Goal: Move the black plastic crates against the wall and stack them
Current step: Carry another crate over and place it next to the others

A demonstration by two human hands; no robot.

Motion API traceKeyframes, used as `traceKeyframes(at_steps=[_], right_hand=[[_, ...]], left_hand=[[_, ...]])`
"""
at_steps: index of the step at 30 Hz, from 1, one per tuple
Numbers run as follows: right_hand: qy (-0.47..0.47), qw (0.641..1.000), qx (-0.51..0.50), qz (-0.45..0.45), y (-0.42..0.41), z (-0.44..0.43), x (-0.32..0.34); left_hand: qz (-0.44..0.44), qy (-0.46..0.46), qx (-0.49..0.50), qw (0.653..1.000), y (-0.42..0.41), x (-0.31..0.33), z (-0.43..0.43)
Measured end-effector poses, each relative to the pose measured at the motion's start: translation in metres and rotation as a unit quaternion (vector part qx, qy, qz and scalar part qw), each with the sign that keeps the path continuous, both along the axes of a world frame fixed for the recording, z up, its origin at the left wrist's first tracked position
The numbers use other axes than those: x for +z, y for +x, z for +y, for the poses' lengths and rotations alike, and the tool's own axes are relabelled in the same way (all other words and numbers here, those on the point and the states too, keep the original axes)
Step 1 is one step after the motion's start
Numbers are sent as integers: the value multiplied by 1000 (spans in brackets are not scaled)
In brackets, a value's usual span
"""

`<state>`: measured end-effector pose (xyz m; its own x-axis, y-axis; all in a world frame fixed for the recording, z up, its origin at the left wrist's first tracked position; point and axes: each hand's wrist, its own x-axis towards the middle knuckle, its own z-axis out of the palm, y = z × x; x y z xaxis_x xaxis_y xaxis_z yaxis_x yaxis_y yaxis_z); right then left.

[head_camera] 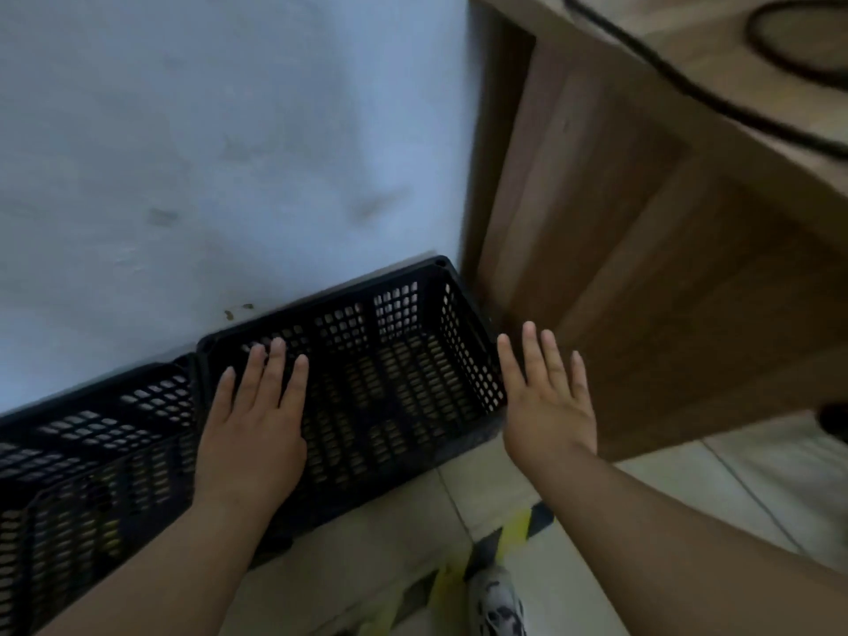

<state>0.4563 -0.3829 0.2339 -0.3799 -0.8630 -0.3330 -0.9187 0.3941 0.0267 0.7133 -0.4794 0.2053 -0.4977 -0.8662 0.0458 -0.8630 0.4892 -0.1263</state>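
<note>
A black perforated plastic crate (385, 360) sits on the floor with its far side against the white wall (206, 153), next to a wooden cabinet. A second black crate (92, 447) lies to its left, also along the wall, partly cut off by the frame edge. My left hand (257, 420) hovers flat over the left end of the first crate, fingers spread, holding nothing. My right hand (546, 397) is spread open just past the crate's right end, in front of the cabinet, with nothing in it.
A wooden cabinet (642, 245) stands right of the crates, with a black cable (688, 80) on top. The floor is pale tile (367, 557) with yellow-black hazard tape (518, 534). A patterned shoe (498, 608) shows at the bottom.
</note>
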Motion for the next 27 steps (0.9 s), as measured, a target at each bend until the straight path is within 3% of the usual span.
traceKeyframes(at_steps=[6,13,18,27], right_hand=[[18,994,-109,-6,-18,126,26],[-7,966,-256,30,-107,268,55],[-26,933,-354,53,-189,369,64],[-24,883,-463,74,-379,566,61]], left_hand=[[35,27,-163,986,-56,21,89],[41,32,-303,951,-163,32,189],[69,4,-409,910,-270,38,260],[73,-19,-478,875,-527,38,406]])
